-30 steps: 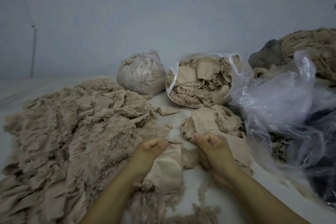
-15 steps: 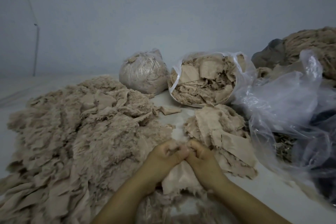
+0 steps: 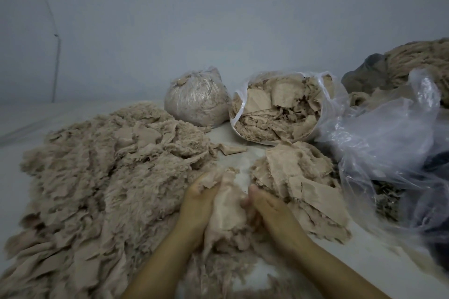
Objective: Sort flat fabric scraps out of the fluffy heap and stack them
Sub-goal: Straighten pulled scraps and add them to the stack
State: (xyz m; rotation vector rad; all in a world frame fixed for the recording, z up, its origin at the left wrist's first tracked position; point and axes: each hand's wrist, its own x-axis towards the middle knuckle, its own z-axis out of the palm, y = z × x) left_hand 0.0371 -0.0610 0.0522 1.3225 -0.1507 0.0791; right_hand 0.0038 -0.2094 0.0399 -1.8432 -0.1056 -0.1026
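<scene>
Since half a second ago both hands, left hand (image 3: pixel 198 198) and right hand (image 3: pixel 266 209), have parted slightly, clasping one flat scrap (image 3: pixel 227 204) between fluffy heap (image 3: pixel 97 177) and stack (image 3: pixel 301 182), so stacking likely follows.

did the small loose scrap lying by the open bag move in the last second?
No. The loose scrap lies in the same spot between the fluffy heap and the open bag; only the camera shifted.

Dim, flat bluish light, soft shadows, wide-angle bending and perhaps slight blur at edges.
</scene>
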